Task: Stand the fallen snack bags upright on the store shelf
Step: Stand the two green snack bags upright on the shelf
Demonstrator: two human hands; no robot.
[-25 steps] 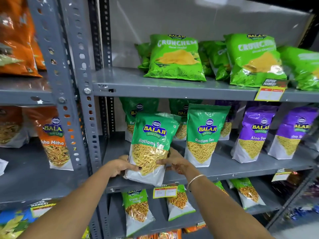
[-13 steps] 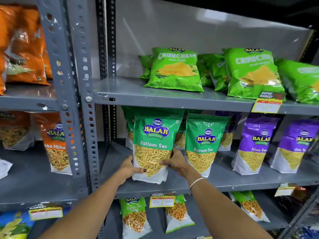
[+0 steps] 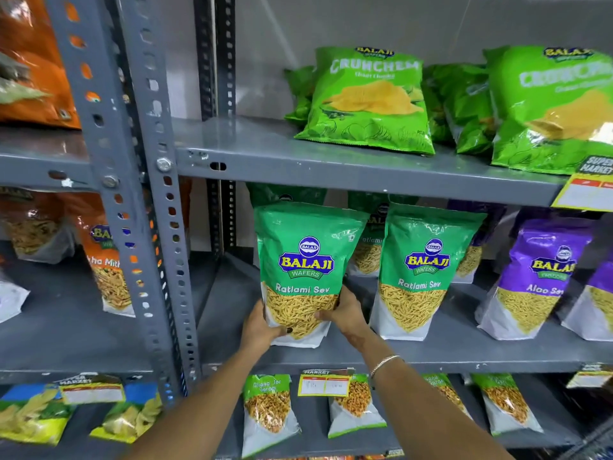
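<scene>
A green Ratlami Sev bag stands upright on the middle grey shelf, its white base on the shelf board. My left hand grips its lower left edge and my right hand grips its lower right edge. A second green Ratlami Sev bag stands upright just to the right. More green bags stand behind both, partly hidden. Purple Aloo Sev bags stand further right.
Light green Crunchem bags lean back on the top shelf. A perforated grey upright post borders the bay on the left, with orange bags beyond it. Small green bags and a price tag sit on the shelf below.
The bag was lifted from a forward tilt at the shelf's front edge, pushed back and set upright. Both hands stayed on its lower sides. The view moved closer.
</scene>
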